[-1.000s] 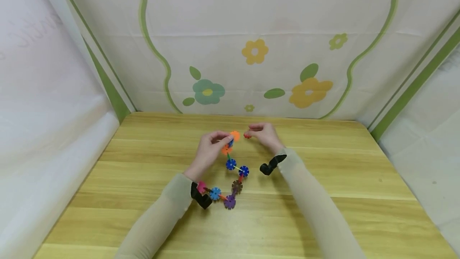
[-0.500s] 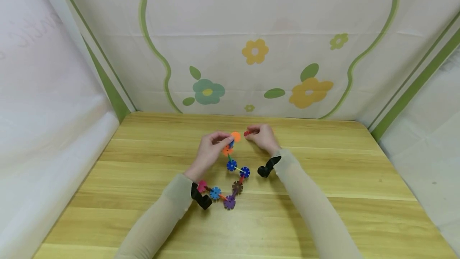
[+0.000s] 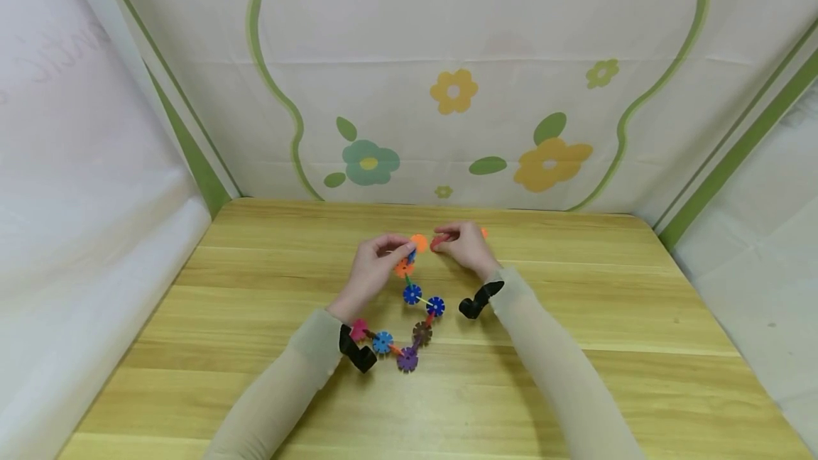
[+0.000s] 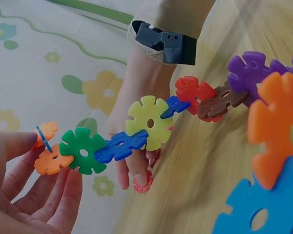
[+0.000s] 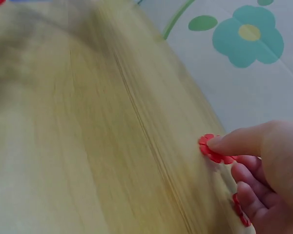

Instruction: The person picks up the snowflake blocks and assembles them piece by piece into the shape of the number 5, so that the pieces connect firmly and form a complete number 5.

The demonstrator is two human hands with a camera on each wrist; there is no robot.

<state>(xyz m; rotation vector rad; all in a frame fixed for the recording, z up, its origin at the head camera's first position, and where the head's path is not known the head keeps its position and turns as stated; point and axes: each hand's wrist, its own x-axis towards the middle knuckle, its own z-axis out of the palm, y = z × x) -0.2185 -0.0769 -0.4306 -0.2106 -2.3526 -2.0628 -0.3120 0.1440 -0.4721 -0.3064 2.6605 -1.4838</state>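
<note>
My left hand [image 3: 371,268] pinches one end of a chain of slotted, flower-shaped plastic discs. An orange disc [image 3: 419,242] sticks out past its fingertips, with another orange disc [image 4: 53,160] and a green disc [image 4: 83,151] linked below. From there the chain runs through blue, yellow, red, brown and purple discs toward the left wrist. Just to the right, my right hand [image 3: 469,245] pinches a red disc [image 5: 214,148] between thumb and finger, apart from the chain's end. A second red disc [image 5: 240,212] shows by its curled lower fingers.
A wood-grain table [image 3: 575,346] lies under both hands. White cloth [image 3: 409,91] with printed flowers stands along its back edge and sides. A bit of orange [image 3: 484,233] shows just beyond the right hand. Black cameras are strapped to both wrists.
My right hand has turned slightly, and its red disc now sits a little closer to the chain's orange end. Orange shows behind that hand now. The left hand stays almost still.
</note>
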